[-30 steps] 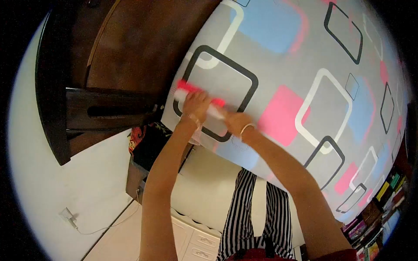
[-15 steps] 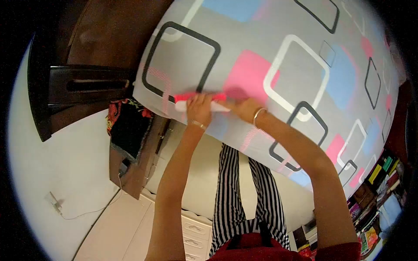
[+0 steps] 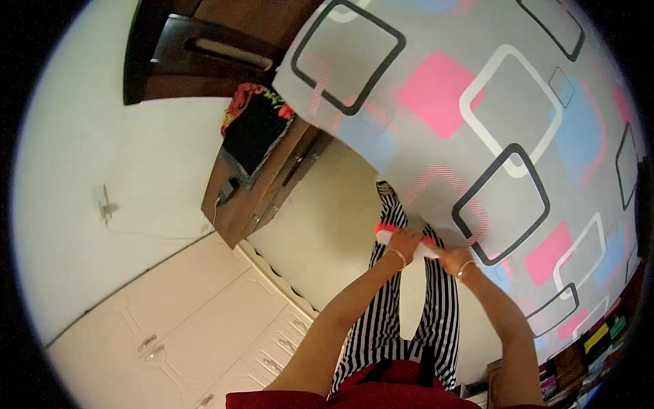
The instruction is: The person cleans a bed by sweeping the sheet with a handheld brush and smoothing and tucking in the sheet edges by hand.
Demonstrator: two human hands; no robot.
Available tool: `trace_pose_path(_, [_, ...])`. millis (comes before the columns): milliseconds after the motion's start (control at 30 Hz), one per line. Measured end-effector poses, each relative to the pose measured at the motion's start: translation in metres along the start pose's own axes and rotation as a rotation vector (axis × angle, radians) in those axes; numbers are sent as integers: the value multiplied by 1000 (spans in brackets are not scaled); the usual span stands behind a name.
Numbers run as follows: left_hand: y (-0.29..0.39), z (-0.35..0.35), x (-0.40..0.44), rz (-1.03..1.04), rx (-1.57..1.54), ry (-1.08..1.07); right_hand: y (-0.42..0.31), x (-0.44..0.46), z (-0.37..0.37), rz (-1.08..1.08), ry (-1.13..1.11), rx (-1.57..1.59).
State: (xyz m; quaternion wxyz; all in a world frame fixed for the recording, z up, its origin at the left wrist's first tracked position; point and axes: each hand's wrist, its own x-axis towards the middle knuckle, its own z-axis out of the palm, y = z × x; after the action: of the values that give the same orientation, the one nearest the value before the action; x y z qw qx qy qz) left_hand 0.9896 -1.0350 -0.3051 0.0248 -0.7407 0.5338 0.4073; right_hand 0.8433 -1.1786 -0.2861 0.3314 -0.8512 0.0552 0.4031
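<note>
A pink and white brush [image 3: 386, 233] is held over the striped trouser legs, off the edge of the patterned bed sheet [image 3: 381, 68]. My left hand [image 3: 407, 244] is closed over the brush's body. At its right end my right hand [image 3: 454, 259] grips the brush too, with the fingers wrapped round what looks like its handle. The sheet, grey with pink, blue, white and black shapes, lies smooth; its near edge is just beyond my hands. The brush's underside is hidden.
A dark wooden headboard [image 3: 218, 51] stands at the upper left. Beside it a black floral cloth [image 3: 252, 140] lies on a brown side table [image 3: 235, 221]. Pale cabinets [image 3: 197, 320] fill the lower left. Books and packets [image 3: 596, 341] are at the lower right.
Both hands have drawn the brush off the sheet, back toward my body and over my legs. The view has shifted, showing more of the cabinets.
</note>
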Motion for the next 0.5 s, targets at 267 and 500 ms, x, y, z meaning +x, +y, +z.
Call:
trace_pose_path(267, [67, -104, 130, 351, 81, 687, 106, -41, -56, 131, 818, -52])
trace_pose_path(500, [70, -29, 144, 366, 210, 490, 90, -26, 37, 367, 638, 158])
